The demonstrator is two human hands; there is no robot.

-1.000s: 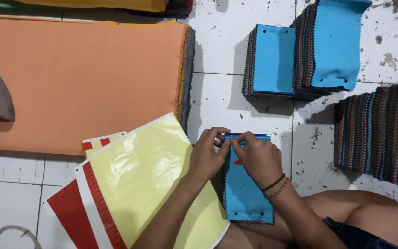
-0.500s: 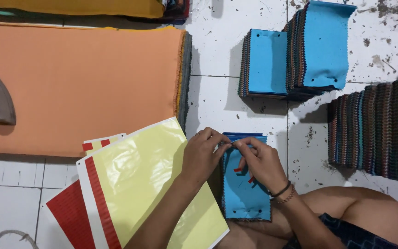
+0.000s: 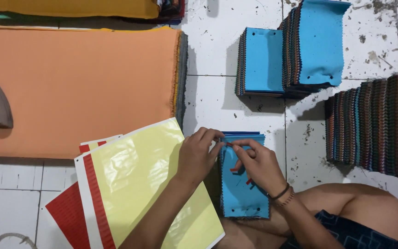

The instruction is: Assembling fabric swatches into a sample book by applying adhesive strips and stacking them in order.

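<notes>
So the blue swatch stack (image 3: 245, 184) sits right in front of you on the floor (image 3: 217, 55), just past your knee (image 3: 360, 212), and its long axis runs straight away from you, short top edge farthest out. That top edge is where everything's happening: both your hands meet there, thumbs and fingertips nearly touching each other.

Your left hand (image 3: 198, 157) comes in from the left and pinches the top-left corner of the stack, fingers curled tight, not spread at all. Your right hand (image 3: 256, 163) lies over the upper middle of the stack, fingers narrowed down around a small red strip (image 3: 230, 145) at the top edge. There look to be a couple more red bits poking out under that palm, but I can't tell what they are. Both hands are about equally close to that edge; the right one covers more of the stack.

The yellow sheet (image 3: 143, 184) with the red-striped border lies under your left forearm, touching the stack's left side. The orange fabric (image 3: 79, 87) is further left, and the other blue-topped piles (image 3: 291, 55) are well apart, up ahead.

Compared to a second ago, not much differs: the hands have stayed on that same top edge, just bunched closer together, and your view has drifted a little.
</notes>
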